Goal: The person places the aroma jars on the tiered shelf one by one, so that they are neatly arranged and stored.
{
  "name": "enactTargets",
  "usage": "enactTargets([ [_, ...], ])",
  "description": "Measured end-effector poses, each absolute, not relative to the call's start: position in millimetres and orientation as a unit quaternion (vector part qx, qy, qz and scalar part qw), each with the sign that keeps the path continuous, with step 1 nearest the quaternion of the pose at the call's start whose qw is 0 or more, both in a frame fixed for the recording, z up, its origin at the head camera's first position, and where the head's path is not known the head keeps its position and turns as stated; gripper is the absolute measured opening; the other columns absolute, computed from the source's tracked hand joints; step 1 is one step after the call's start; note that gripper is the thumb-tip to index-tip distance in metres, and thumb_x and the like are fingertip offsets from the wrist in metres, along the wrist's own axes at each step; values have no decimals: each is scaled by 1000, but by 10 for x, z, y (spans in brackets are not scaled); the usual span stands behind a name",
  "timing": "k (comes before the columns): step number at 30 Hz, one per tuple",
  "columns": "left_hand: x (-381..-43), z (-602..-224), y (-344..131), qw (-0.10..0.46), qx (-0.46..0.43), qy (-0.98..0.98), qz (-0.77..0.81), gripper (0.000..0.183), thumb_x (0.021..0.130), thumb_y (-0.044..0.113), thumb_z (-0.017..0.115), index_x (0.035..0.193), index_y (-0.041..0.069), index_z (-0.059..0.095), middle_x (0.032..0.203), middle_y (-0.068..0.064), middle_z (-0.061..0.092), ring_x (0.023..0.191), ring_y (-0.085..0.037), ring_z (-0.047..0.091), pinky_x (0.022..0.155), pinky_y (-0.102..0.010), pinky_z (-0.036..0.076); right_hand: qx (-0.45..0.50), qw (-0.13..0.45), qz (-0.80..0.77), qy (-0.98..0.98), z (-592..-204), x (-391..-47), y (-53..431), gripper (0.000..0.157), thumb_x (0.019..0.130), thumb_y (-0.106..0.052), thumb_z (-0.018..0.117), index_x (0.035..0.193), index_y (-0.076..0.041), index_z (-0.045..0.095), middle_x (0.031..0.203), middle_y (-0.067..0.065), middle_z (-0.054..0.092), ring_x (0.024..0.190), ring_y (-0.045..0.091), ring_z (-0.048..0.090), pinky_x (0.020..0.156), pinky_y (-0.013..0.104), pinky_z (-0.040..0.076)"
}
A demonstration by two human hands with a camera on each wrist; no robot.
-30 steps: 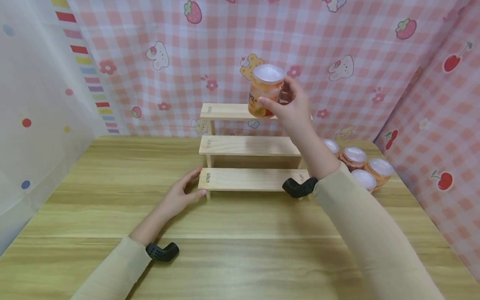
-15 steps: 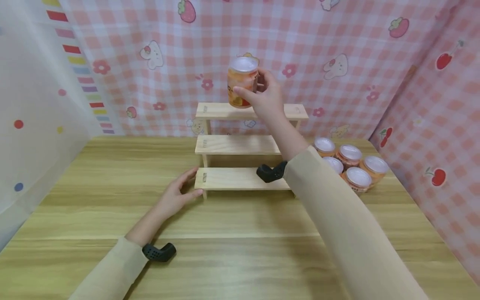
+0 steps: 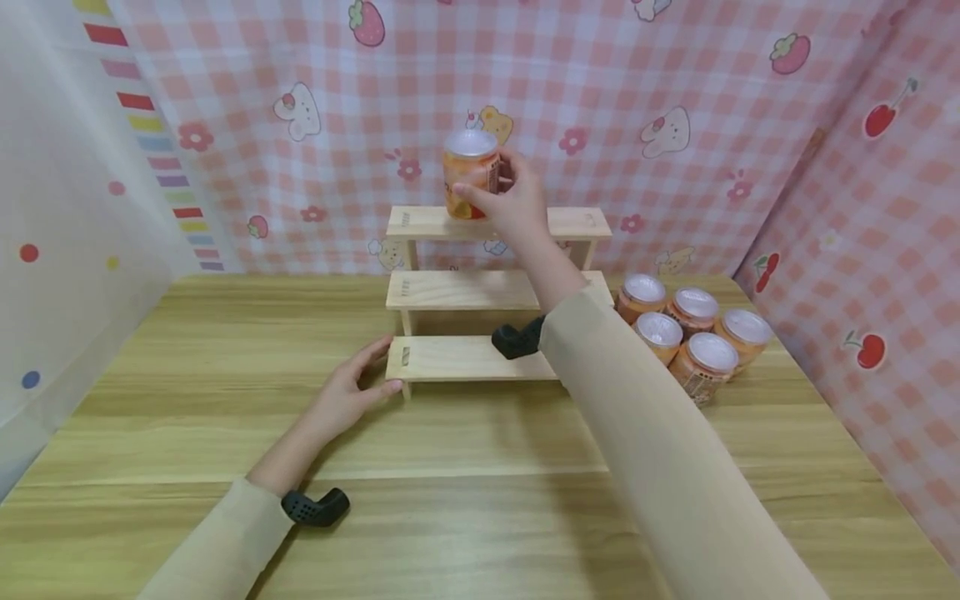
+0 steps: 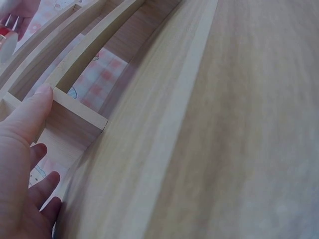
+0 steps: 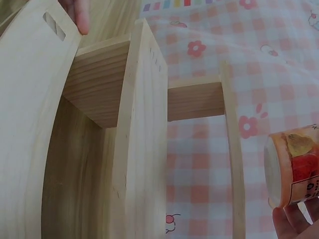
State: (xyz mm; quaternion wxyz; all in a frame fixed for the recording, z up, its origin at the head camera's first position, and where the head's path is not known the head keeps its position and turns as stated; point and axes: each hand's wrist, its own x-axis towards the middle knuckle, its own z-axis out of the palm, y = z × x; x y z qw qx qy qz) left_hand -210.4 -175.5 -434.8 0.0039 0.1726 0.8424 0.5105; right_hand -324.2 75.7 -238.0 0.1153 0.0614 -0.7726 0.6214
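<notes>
My right hand [image 3: 517, 200] grips an orange can [image 3: 461, 162] with a pale lid and a fruit picture, thumb in front and fingers behind. The can is upright over the left half of the top step of a three-step wooden shelf [image 3: 487, 287]. In the right wrist view a gap shows between the can's base [image 5: 274, 172] and the top board [image 5: 232, 149]. At the shelf's left end, my left hand [image 3: 341, 400] rests its thumb [image 4: 35, 107] on the bottom step's front corner. Its index finger lies along the side, the other fingers loose.
Several similar cans [image 3: 708, 354] stand close together on the wooden table [image 3: 450, 517], just right of the shelf. A pink checked cloth [image 3: 337, 125] hangs behind the shelf, and another covers the right side. A white dotted sheet [image 3: 67, 250] hangs at the left.
My right hand has carried the can leftward over the top step, then lowered it a little. The left hand stays at the shelf's left end. The view has turned slightly right.
</notes>
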Motion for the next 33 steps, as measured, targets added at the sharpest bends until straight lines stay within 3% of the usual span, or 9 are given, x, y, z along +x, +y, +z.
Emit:
enactTargets([
  [23,-2103,-4346,-1750,2,173,840,515,71,90,28,70,149,11,35,146,-16,40,134,-34,34,109,-54,22,50,95,626,-772,-2568,-3396,737,68,74,-31,83,133,-18,53,121,-1,58,109,14,55,90,26,46],
  [33,-2101,-4338,-1754,3,176,842,510,73,89,31,70,149,11,34,147,-15,39,134,-33,34,109,-54,22,55,111,628,-768,-2639,-3398,707,73,75,-32,81,139,-20,49,122,-1,58,109,14,54,89,24,46],
])
